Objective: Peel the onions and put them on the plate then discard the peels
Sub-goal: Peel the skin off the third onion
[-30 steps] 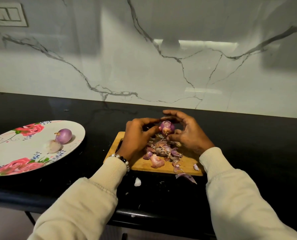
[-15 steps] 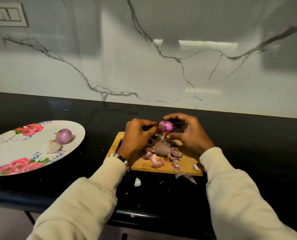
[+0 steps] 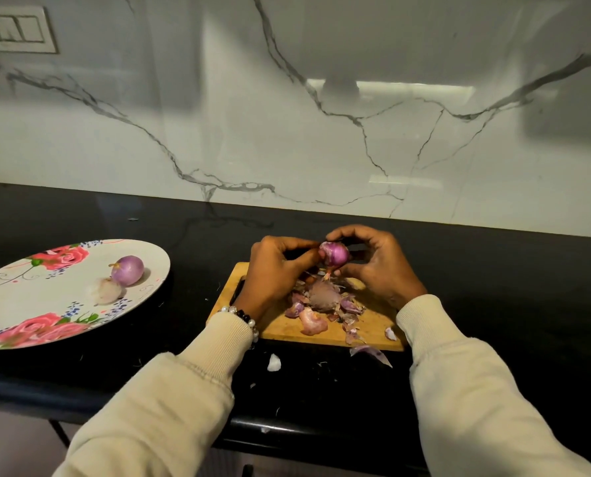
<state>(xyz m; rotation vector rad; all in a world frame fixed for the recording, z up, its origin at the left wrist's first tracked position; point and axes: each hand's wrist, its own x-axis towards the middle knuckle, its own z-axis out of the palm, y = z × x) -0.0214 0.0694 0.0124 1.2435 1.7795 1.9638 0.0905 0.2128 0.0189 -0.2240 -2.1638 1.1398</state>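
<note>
Grip: left hand (image 3: 276, 266) and right hand (image 3: 380, 266) both pinching onion (image 3: 335, 253)
Risk: slippery onion dropping onto peels (image 3: 325, 299); scraps scattering across desk (image 3: 493, 287)

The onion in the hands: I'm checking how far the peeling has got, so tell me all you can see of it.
The onion is small, round, glossy purple-pink, with a pale patch near its top. A thin strip of skin or root hangs from its underside. It is held above the wooden cutting board and its heap of peels, in the grip of the left hand and the right hand, fingers curled round it.
</note>
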